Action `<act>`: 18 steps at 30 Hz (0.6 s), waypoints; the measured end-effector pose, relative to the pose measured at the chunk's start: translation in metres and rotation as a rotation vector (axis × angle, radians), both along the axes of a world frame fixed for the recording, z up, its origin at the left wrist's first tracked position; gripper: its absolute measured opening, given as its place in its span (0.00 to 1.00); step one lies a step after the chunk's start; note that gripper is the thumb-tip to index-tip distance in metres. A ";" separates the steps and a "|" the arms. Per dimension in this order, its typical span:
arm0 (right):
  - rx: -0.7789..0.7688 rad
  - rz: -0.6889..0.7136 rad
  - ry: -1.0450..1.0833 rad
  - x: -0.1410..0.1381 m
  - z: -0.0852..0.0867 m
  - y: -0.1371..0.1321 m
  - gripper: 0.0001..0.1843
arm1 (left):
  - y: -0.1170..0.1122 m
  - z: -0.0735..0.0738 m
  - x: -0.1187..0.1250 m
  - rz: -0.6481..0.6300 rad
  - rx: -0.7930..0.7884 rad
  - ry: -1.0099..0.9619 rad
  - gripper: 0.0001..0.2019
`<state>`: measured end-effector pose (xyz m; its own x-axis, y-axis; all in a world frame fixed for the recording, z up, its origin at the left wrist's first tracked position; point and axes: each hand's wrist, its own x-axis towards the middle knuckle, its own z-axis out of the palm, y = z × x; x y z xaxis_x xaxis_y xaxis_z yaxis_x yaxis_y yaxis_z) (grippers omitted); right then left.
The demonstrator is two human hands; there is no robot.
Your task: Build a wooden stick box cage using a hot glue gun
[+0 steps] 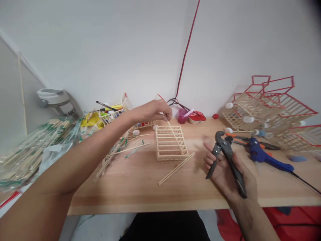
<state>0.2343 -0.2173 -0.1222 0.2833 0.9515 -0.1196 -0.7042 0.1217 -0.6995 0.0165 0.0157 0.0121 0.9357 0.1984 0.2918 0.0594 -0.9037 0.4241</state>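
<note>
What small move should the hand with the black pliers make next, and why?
Probably carry the black-handled metal pliers in the right hand over to the thin wooden stick: the left hand pinches it diagonally across the slatted wooden frame, and the pliers sit apart.

i get one view, worn on the head, looking forward and down over the worktop [140, 187] toward the far wall [125, 50]. it sits close in: the left hand [152, 112] reaches toward the far middle, and the right hand [230, 170] lies near right.
</note>
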 end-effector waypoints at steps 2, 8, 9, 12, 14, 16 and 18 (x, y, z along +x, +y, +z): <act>-0.012 0.025 0.016 0.001 0.001 0.000 0.29 | 0.006 -0.001 0.002 -0.030 -0.056 0.012 0.06; -0.075 0.037 -0.040 0.000 -0.001 0.006 0.29 | 0.024 0.001 0.015 -0.084 -0.158 0.089 0.04; -0.082 0.041 -0.053 0.000 -0.002 0.007 0.28 | 0.026 0.000 0.019 -0.106 -0.171 0.112 0.04; -0.103 0.067 -0.066 0.000 -0.005 0.009 0.27 | 0.030 -0.003 0.032 -0.181 -0.223 0.183 0.04; -0.114 0.084 -0.081 0.000 -0.006 0.010 0.26 | 0.032 -0.007 0.041 -0.212 -0.266 0.209 0.04; -0.124 0.102 -0.091 -0.002 -0.007 0.011 0.25 | 0.036 -0.010 0.049 -0.224 -0.309 0.216 0.03; -0.132 0.133 -0.084 -0.003 -0.007 0.011 0.26 | 0.040 -0.013 0.055 -0.236 -0.338 0.217 0.03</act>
